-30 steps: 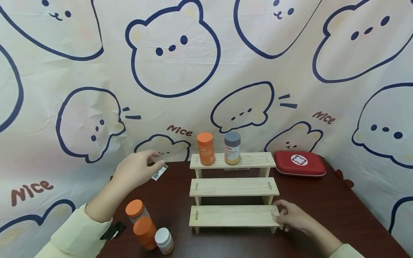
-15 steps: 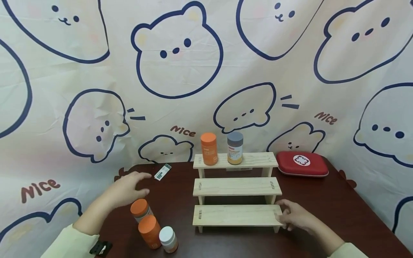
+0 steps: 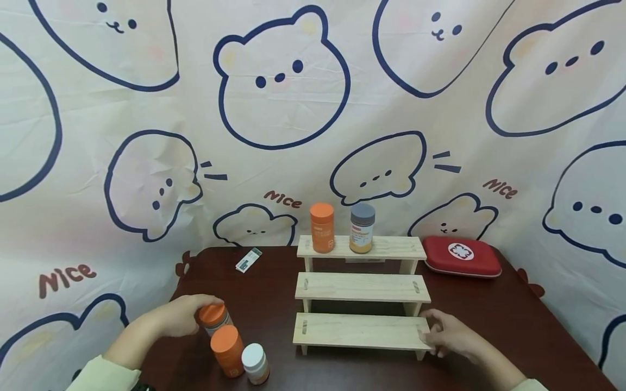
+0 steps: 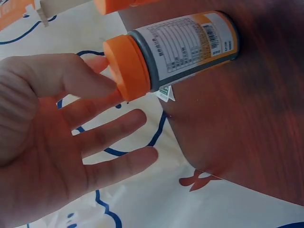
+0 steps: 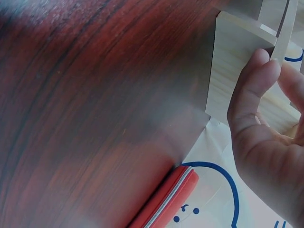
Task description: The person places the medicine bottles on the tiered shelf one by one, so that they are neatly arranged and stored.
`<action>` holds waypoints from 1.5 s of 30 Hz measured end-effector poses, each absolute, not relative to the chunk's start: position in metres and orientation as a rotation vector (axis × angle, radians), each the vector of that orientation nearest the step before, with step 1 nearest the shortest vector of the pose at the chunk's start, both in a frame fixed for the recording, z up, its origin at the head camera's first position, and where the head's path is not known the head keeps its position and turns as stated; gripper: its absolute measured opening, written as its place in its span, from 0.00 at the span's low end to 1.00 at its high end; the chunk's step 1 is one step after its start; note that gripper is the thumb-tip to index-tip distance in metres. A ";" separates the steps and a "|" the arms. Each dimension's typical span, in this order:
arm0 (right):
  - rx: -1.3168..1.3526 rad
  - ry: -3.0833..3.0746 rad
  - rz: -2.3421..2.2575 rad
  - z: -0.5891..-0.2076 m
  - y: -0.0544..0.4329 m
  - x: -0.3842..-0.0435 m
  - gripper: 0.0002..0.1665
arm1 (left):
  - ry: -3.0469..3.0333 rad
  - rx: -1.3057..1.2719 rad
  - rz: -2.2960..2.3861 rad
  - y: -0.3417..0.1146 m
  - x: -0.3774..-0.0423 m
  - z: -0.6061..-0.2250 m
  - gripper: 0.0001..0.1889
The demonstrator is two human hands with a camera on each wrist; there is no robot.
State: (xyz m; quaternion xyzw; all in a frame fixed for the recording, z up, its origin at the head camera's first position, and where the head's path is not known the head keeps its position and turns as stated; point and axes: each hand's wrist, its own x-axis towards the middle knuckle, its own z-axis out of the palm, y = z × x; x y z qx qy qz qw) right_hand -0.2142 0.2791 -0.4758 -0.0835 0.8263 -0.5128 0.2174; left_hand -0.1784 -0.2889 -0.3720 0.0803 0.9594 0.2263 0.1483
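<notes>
At the left of the table, my left hand (image 3: 182, 316) is at the orange cap of a supplement bottle (image 4: 187, 47). In the left wrist view, thumb and index finger pinch the cap, while the other fingers stretch out past it. That bottle has a grey body with a white and yellow label, and stands upright on the table. My right hand (image 3: 452, 335) pinches the right end of the lowest step of a three-step wooden display stand (image 3: 362, 330). On its top step are an orange bottle (image 3: 323, 228) and a grey-capped bottle (image 3: 362, 228).
In front of the pinched bottle stand another orange bottle (image 3: 227, 352) and a small white-capped bottle (image 3: 255, 363). A red first-aid case (image 3: 462, 257) lies right of the stand. A small printed card (image 3: 249, 260) lies at the back left, near the cartoon-printed cloth (image 3: 274, 108).
My left hand has come down and back from near the card to the bottle's orange cap and taken hold of it. The right hand stays on the stand. The head view has shifted slightly.
</notes>
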 end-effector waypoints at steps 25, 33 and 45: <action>-0.227 2.269 -1.487 -0.480 0.279 -0.217 0.38 | 3.017 0.347 0.326 -0.265 -0.235 -0.400 0.28; -0.206 2.275 -1.474 -0.480 0.279 -0.214 0.38 | 2.931 0.287 0.352 -0.262 -0.243 -0.391 0.31; -0.202 2.284 -1.463 -0.477 0.278 -0.213 0.38 | 2.958 0.358 0.396 -0.261 -0.241 -0.376 0.26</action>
